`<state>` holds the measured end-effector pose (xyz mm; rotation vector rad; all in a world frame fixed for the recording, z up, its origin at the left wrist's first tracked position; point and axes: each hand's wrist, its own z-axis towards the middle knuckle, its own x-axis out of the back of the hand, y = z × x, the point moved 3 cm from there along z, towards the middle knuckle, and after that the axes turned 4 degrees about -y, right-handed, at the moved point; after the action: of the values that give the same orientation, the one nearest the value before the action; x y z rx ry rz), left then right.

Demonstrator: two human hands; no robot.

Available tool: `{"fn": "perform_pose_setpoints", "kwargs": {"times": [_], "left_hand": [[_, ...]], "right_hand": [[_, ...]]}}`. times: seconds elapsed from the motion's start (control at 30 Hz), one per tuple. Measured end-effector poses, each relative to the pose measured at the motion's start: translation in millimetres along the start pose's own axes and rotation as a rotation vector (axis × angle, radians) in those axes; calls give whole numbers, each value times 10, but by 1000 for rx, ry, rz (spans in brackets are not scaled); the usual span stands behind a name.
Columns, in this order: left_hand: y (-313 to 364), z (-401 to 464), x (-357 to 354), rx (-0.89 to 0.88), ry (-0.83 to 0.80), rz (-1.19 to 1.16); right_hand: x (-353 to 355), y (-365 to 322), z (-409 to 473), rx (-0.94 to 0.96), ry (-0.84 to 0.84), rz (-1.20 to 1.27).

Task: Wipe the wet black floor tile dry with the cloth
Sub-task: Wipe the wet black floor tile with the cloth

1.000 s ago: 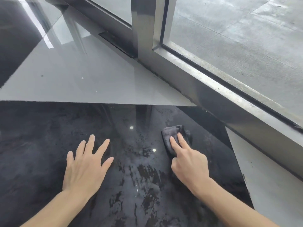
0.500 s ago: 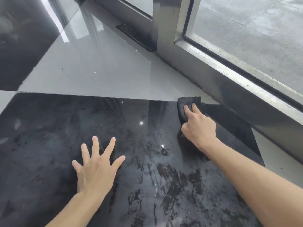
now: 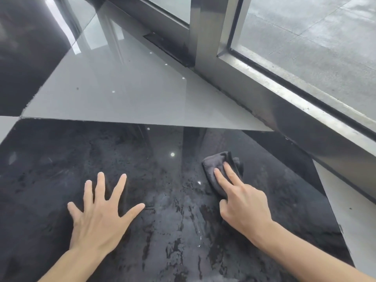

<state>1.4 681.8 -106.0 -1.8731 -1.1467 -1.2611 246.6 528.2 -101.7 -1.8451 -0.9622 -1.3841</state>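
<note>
The black floor tile [image 3: 50, 169] fills the lower part of the view, glossy, with wet streaks and patches down its middle. A dark grey cloth [image 3: 213, 165] lies bunched on the tile's right part. My right hand [image 3: 242, 202] presses it down, two fingers stretched over the cloth and the rest of it under the palm. My left hand [image 3: 99, 212] rests flat on the tile to the left, fingers spread, holding nothing.
A grey tile [image 3: 122, 94] borders the black one at the far side. A metal window frame [image 3: 295, 119] runs diagonally along the right, with glass above it. A pale floor strip [image 3: 358, 220] lies right of the black tile.
My right hand has drawn the cloth back toward me from the tile's far edge near the frame. My left hand stays planted on the tile.
</note>
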Motion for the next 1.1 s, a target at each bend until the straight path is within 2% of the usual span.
{"fn": "perform_pose_setpoints", "kwargs": {"times": [0.37, 0.47, 0.67, 0.83, 0.97, 1.1], "left_hand": [[-40, 49, -72, -1, -3, 4], [-40, 59, -62, -3, -6, -25], [-62, 111, 1, -10, -86, -60], [-148, 179, 132, 31, -132, -177], [-311, 198, 183, 123, -154, -223], [-376, 219, 170, 143, -146, -270]], "right_hand": [[381, -239, 1081, -102, 25, 67], [351, -294, 998, -92, 15, 58], [245, -491, 329, 45, -29, 6], [-32, -732, -362, 152, -177, -9], [3, -750, -238, 137, -129, -29], [147, -811, 248, 84, -68, -28]]}}
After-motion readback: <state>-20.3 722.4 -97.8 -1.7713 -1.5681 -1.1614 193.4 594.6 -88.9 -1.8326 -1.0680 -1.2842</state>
